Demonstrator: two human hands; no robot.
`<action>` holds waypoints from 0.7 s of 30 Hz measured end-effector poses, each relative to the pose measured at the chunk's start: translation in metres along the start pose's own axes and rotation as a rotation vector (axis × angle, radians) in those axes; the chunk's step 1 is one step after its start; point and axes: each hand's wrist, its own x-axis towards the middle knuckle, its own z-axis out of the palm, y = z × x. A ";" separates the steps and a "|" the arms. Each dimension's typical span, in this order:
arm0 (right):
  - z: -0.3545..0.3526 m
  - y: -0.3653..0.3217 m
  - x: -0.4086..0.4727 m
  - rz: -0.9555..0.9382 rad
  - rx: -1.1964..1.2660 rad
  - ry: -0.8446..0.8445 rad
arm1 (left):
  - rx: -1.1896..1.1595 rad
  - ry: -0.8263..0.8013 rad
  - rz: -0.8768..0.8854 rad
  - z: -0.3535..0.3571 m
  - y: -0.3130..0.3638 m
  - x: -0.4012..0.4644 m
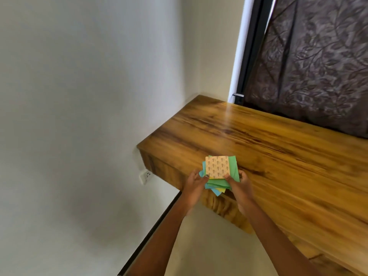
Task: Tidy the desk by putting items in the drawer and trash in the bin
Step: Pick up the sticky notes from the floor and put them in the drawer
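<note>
Pinching a stack of coloured paper squares between both hands, left and right, over the desk edge.

Coloured paper stack (patterned tan sheet topmost) over desk edge.

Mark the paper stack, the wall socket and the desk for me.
paper stack (217,167): head view, on the patterned top sheet.
wall socket (146,176): head view, middle of its white faceplate.
desk (278,148): head view, bare wooden top.

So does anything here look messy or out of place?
Only the paper stack: held between the left hand and right hand at the desk edge, its green, blue and yellow sheets fan out unevenly under the patterned top sheet.
</note>
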 end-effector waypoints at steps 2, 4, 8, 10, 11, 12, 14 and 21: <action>-0.003 0.009 0.015 -0.030 -0.217 0.042 | 0.281 0.013 -0.040 -0.001 -0.005 0.020; -0.004 0.020 0.024 -0.088 -0.521 0.077 | 0.758 0.084 0.030 -0.008 -0.016 0.035; 0.003 0.033 0.021 -0.158 -0.645 0.171 | 1.163 0.079 0.302 -0.026 -0.034 0.050; 0.005 0.035 0.016 -0.191 -0.644 0.251 | 1.221 0.061 0.364 -0.033 -0.041 0.055; 0.006 0.036 0.012 -0.206 -0.620 0.318 | 1.249 0.055 0.390 -0.036 -0.044 0.057; 0.006 0.037 0.007 -0.224 -0.585 0.400 | 1.278 0.058 0.425 -0.040 -0.047 0.058; 0.007 0.043 -0.008 -0.281 -0.540 0.563 | 1.298 0.058 0.512 -0.046 -0.053 0.059; 0.048 0.105 -0.075 -0.158 -0.379 0.433 | 1.273 0.022 0.719 -0.060 -0.065 0.065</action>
